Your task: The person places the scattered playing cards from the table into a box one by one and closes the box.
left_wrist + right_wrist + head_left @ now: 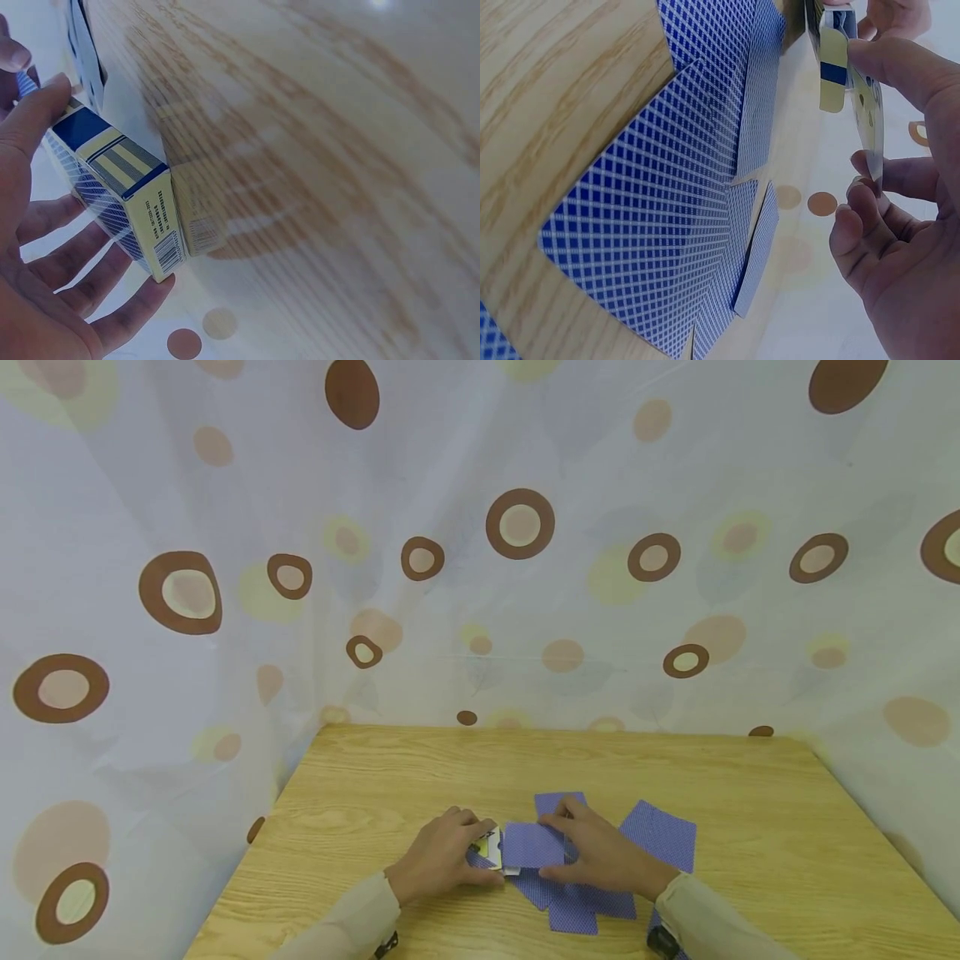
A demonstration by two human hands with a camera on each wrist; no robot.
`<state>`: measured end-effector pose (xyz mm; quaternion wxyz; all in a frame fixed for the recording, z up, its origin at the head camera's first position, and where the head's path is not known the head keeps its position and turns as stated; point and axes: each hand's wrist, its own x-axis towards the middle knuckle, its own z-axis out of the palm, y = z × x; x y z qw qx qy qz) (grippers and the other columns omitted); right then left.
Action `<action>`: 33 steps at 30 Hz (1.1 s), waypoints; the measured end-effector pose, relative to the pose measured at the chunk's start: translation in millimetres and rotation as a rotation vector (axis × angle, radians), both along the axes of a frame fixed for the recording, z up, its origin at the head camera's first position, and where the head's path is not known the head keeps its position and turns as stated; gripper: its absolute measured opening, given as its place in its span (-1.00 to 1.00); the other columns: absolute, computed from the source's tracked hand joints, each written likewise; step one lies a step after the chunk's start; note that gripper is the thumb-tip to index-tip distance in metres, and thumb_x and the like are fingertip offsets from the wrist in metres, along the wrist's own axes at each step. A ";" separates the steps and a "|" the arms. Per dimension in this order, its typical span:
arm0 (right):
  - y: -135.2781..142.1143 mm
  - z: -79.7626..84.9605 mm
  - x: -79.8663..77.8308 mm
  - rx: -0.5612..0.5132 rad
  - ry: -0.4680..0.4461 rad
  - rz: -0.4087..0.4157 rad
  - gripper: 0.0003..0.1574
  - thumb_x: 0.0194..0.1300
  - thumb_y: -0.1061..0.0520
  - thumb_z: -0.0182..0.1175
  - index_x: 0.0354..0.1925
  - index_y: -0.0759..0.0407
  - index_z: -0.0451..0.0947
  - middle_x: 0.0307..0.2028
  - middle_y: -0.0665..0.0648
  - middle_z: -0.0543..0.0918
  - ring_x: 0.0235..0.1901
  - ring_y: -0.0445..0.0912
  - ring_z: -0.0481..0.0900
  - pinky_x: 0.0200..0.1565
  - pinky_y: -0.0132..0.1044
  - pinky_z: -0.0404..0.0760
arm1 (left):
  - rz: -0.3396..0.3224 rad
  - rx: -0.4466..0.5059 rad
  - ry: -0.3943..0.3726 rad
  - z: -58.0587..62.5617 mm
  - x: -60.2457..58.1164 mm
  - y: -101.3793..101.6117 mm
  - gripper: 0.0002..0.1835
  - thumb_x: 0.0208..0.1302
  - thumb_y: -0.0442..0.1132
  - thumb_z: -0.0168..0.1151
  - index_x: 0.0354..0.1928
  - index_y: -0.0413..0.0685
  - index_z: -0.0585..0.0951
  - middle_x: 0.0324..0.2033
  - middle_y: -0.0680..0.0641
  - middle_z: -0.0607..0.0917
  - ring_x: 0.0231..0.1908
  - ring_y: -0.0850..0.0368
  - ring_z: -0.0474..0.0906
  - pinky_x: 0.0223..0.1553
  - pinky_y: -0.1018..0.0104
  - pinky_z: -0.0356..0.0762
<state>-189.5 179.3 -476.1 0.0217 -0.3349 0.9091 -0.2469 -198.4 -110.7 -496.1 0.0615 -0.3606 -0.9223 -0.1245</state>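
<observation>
My left hand [438, 853] grips a small card box [112, 157], cream and blue with a barcode on its end. In the left wrist view the thumb lies on the box's narrow side and the fingers lie along its patterned face. My right hand [603, 856] pinches a blue-backed playing card [534, 845] between thumb and fingers. The card's near end is right at the box's open end, above the loose cards. In the right wrist view a cream flap [832, 71] with a blue band sticks out of the box beside the right thumb.
Several blue-checked playing cards [645, 210] lie face down and overlapping on the wooden table [375, 768], under and around the right hand. One fanned group [660, 835] is just beyond the right wrist. A spotted curtain [465, 610] hangs behind and at both sides.
</observation>
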 end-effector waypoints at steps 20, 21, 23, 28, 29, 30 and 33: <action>-5.3 0.2 -1.2 0.035 -0.013 0.034 -0.04 0.27 -0.32 0.40 0.37 0.27 0.49 -0.08 -0.07 0.31 -0.29 -0.25 0.32 -0.30 -0.39 0.42 | -0.011 0.000 0.011 -0.4 -0.1 1.4 -0.13 0.12 0.47 0.34 0.28 -0.03 0.64 -0.01 -0.01 0.70 -0.06 0.11 0.58 -0.14 0.31 0.61; -5.5 0.6 -1.2 0.034 -0.017 0.037 -0.05 0.28 -0.31 0.40 0.36 0.27 0.49 -0.08 -0.06 0.30 -0.30 -0.25 0.31 -0.31 -0.39 0.42 | -0.014 0.001 0.014 -0.7 -0.1 1.6 -0.13 0.12 0.47 0.34 0.28 -0.03 0.64 -0.02 -0.02 0.70 -0.06 0.11 0.58 -0.14 0.31 0.61; -6.6 1.0 -1.4 0.031 -0.023 0.046 -0.07 0.28 -0.29 0.41 0.36 0.28 0.50 -0.08 -0.06 0.30 -0.30 -0.25 0.31 -0.33 -0.39 0.42 | -0.021 0.000 0.017 -0.1 0.9 1.7 -0.13 0.11 0.46 0.35 0.27 -0.03 0.64 -0.02 -0.02 0.70 -0.07 0.10 0.58 -0.14 0.30 0.61; -10.7 1.0 -2.2 0.030 -0.038 0.062 -0.10 0.30 -0.28 0.39 0.36 0.25 0.50 -0.09 -0.05 0.30 -0.31 -0.25 0.31 -0.33 -0.39 0.42 | -0.029 0.001 0.016 1.7 2.8 2.5 -0.13 0.10 0.45 0.38 0.27 -0.02 0.64 -0.03 -0.01 0.70 -0.12 0.17 0.54 -0.19 0.38 0.57; -11.8 0.6 -2.5 0.029 -0.038 0.063 -0.10 0.30 -0.29 0.39 0.36 0.24 0.50 -0.08 -0.05 0.31 -0.30 -0.24 0.32 -0.31 -0.39 0.42 | -0.027 0.000 0.016 2.1 3.0 2.7 -0.13 0.10 0.45 0.38 0.27 -0.02 0.64 -0.04 0.00 0.70 -0.13 0.18 0.53 -0.20 0.40 0.56; -12.7 -0.1 -2.9 0.029 -0.039 0.065 -0.11 0.30 -0.29 0.39 0.36 0.24 0.50 -0.08 -0.04 0.31 -0.30 -0.24 0.32 -0.30 -0.39 0.42 | -0.025 -0.001 0.016 2.2 3.0 2.8 -0.13 0.10 0.45 0.37 0.27 -0.02 0.64 -0.04 0.01 0.70 -0.14 0.20 0.52 -0.20 0.41 0.55; -15.4 -2.8 -4.2 0.023 -0.036 0.067 -0.11 0.30 -0.30 0.39 0.35 0.22 0.51 -0.08 -0.03 0.31 -0.26 -0.22 0.34 -0.26 -0.37 0.44 | -0.018 -0.007 0.011 2.5 3.0 3.2 -0.13 0.10 0.46 0.36 0.28 -0.02 0.64 -0.03 0.02 0.69 -0.14 0.22 0.51 -0.22 0.43 0.53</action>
